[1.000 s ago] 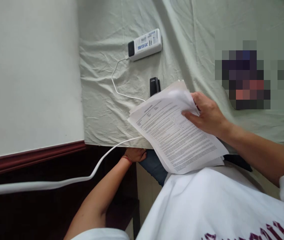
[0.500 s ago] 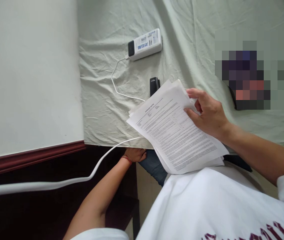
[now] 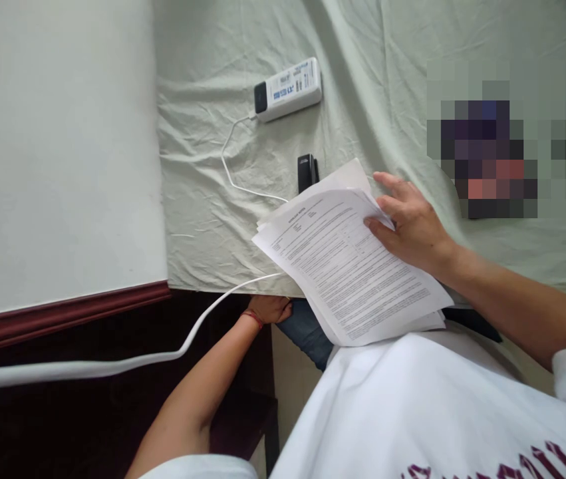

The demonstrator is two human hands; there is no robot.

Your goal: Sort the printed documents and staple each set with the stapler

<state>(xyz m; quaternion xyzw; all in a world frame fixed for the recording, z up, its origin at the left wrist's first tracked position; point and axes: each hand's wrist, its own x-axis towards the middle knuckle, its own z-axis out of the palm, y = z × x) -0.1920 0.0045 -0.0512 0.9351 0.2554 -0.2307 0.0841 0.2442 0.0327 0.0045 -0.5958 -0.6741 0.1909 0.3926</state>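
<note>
Several printed sheets of paper (image 3: 357,266) lie in a loose, uneven stack at the front edge of the cloth-covered table, with their lower end near the white shirt. My right hand (image 3: 410,216) pinches the right edge of the top paper between thumb and fingers, and the paper bends up there. Below the table edge, beside a leg in blue jeans, my left hand (image 3: 270,310) is closed, with a red band at the wrist. Whether it holds anything is hidden. Just beyond the papers stands a black object (image 3: 306,173), partly covered by them.
A white power bank (image 3: 290,90) with a thin white cable (image 3: 227,166) lies on the green cloth (image 3: 203,100). A thicker white cable (image 3: 138,362) crosses the lower left. A white surface with a dark red edge (image 3: 63,309) is at left. A blurred dark item sits at right.
The upper right part of the top paper has been lifted and curled back toward me, showing more of the sheet beneath. My right hand's fingers have shifted slightly; my left hand has stayed put.
</note>
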